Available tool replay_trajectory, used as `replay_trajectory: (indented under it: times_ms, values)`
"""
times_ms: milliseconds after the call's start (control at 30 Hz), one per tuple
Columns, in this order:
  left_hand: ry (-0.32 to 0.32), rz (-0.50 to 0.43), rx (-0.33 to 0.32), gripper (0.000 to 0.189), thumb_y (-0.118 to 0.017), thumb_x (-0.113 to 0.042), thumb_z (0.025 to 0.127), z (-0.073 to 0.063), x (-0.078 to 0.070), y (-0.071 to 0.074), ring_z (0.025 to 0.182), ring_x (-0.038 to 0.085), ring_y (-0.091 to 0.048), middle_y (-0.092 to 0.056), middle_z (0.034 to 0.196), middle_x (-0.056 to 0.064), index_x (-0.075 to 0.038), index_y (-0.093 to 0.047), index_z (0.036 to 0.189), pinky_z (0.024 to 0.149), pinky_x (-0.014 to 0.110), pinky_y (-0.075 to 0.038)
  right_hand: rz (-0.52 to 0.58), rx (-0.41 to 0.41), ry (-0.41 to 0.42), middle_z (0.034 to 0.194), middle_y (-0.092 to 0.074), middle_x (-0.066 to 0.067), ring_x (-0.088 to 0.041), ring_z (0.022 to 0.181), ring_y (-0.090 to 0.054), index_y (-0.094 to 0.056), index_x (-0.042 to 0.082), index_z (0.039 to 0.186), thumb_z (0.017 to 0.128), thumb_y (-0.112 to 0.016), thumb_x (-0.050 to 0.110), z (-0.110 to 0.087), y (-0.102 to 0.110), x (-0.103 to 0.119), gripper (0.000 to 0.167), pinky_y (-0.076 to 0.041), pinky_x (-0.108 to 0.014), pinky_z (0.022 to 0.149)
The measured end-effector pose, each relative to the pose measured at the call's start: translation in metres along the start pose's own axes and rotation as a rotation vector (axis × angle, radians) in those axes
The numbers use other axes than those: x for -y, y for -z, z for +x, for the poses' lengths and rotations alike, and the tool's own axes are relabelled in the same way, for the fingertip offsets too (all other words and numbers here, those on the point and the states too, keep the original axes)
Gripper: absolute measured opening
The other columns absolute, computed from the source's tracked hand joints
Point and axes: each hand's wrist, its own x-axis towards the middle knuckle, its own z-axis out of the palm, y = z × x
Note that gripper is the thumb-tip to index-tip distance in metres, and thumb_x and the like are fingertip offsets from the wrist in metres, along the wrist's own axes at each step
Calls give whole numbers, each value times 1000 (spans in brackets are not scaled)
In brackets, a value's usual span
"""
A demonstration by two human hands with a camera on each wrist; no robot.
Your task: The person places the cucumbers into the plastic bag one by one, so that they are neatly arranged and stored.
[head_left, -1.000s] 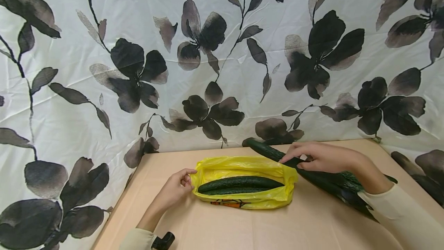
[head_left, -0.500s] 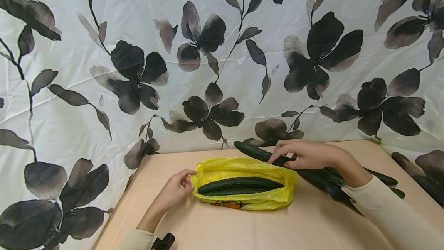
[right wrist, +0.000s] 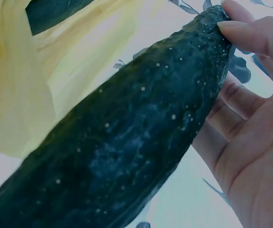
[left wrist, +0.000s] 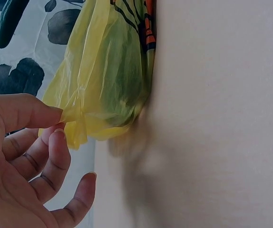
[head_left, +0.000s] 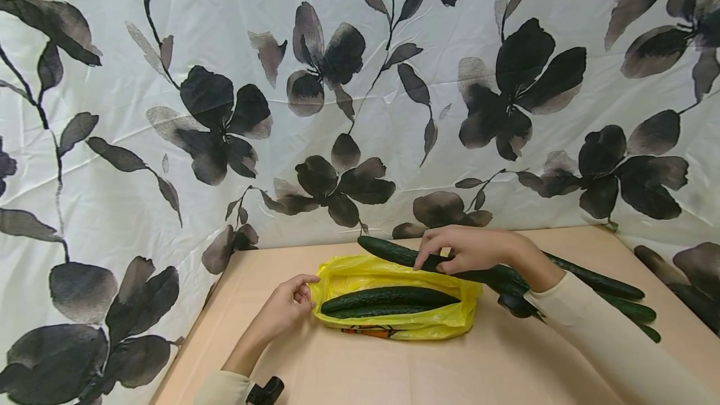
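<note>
A yellow plastic bag [head_left: 399, 327] lies with its mouth spread on the table, and dark green cucumbers [head_left: 388, 300] fill its inside. My left hand [head_left: 281, 310] pinches the bag's left edge between thumb and fingertip; the left wrist view shows the thin film [left wrist: 74, 114] gathered there. Over the bag's back right rim, my right hand [head_left: 478, 252] grips a long cucumber [head_left: 388, 250] from above, tilted with its far end up and left. Close up in the right wrist view, that cucumber's bumpy skin [right wrist: 127, 128] shows thumb and fingers around its narrower end.
Several more cucumbers [head_left: 596, 277] lie to the right, partly behind my right forearm. A light tan table [head_left: 416, 374] carries everything. A white cloth with dark flowers [head_left: 394, 105] hangs behind the table's back edge.
My right hand has moved left with its cucumber, bringing it from the right side over the bag's back rim. More of the cucumbers at right now show. My left hand keeps its place.
</note>
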Motion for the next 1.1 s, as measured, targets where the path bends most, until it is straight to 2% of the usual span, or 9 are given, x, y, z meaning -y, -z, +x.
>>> replay_trajectory:
  times_ms: [300,667,900,1100]
  values:
    - [0,-15,0,48,-68,11,83,-1,0,0,75,17,-52,-58,88,9,7,-59,131,63,20,-43,-9,30,29,123,-57,15,-14,109,-55,-68,43,120,94,-65,7,26,-5,4,44,-56,-33,86]
    - [3,-2,7,47,-67,10,84,-2,1,0,74,15,-52,-57,87,9,5,-60,131,62,20,-43,42,57,55,120,-55,10,-16,106,-57,-68,38,113,89,-75,8,51,-13,6,39,-56,-31,86]
    - [7,5,3,47,-67,10,84,-2,1,0,75,16,-52,-57,88,9,7,-59,131,63,20,-42,-26,44,81,125,-55,12,-16,111,-55,-64,38,117,90,-65,3,62,-13,10,45,-54,-30,87]
    - [15,19,7,47,-66,10,84,-1,2,0,75,15,-53,-56,87,7,4,-60,130,65,20,-44,-43,66,95,127,-57,16,-14,118,-55,-65,36,122,91,-62,3,71,-14,13,46,-52,-32,93]
